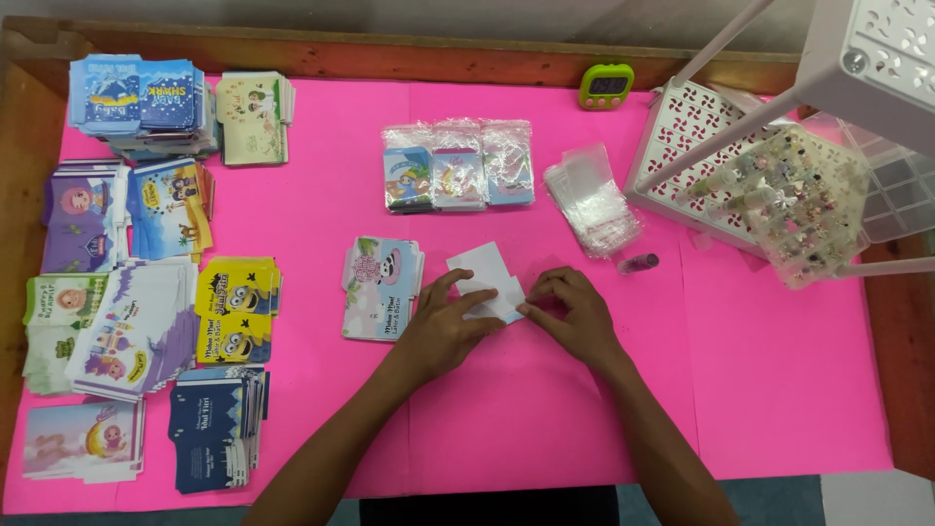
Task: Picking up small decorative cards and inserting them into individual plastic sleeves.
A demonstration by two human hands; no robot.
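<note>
A white card (pixel 484 273) lies blank side up on the pink table cover (pixel 760 390), near the middle. My left hand (pixel 443 326) presses on its lower left part with fingers spread over it. My right hand (pixel 575 312) pinches the card's right edge with its fingertips. Just left of my left hand rests a small stack of printed cards with a panda picture (pixel 380 287). A small vial with a dark cap (pixel 638 262) lies on its side beyond my right hand.
Several stacks of printed cards (pixel 146 263) fill the table's left side. Bagged cards (pixel 458 166) and a pile of clear bags (pixel 591 200) sit further back. A white rack (pixel 701 146) and clear box of vials (pixel 804 200) stand right; a green timer (pixel 606 86) behind.
</note>
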